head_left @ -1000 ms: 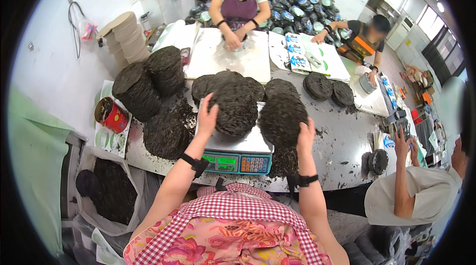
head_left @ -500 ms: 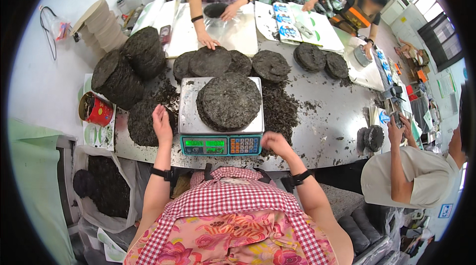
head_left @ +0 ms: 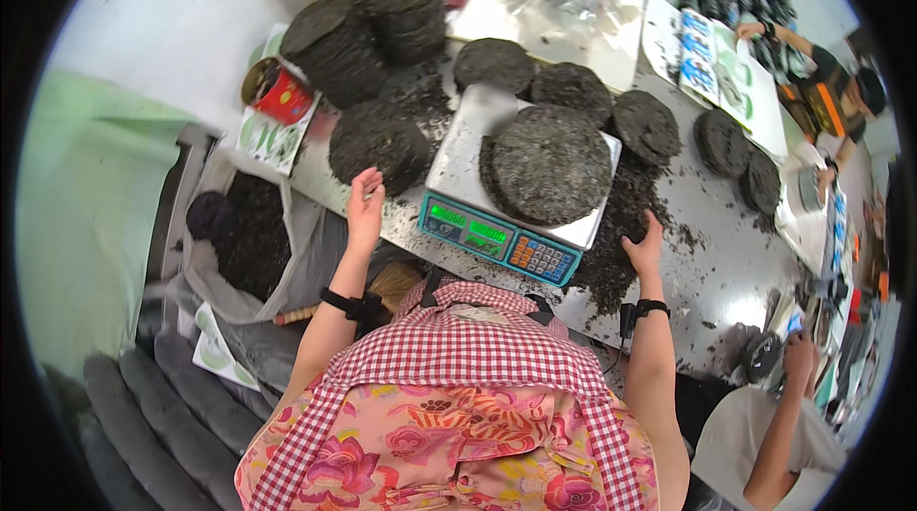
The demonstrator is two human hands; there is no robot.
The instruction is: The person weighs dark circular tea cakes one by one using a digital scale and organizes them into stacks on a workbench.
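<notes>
On the metal pan of a digital scale (head_left: pixel 447 159) lies a stack of round, dark cakes (head_left: pixel 551 165) that look like dried seaweed. Its keypad and lit green display (head_left: pixel 470 230) face me. My left hand (head_left: pixel 365 198) is held open, fingers stretched, at the near edge of another dark stack (head_left: pixel 378 143) left of the scale; whether it touches is unclear. To the right of the scale, my right hand (head_left: pixel 646 245) is open with thumb and fingers apart, over loose dark crumbs (head_left: pixel 611 274). Neither hand holds anything.
Taller dark stacks (head_left: pixel 403 14) and a red tub (head_left: pixel 280 94) stand at the left. More cakes (head_left: pixel 646 127) lie behind and right of the scale. A sack of dark flakes (head_left: pixel 250 234) sits below left. Co-workers work across the table and at the right.
My view has turned, shifting the scene. My right hand has moved from the scale's front corner to its right side and opened. The co-worker opposite has picked up dark cakes.
</notes>
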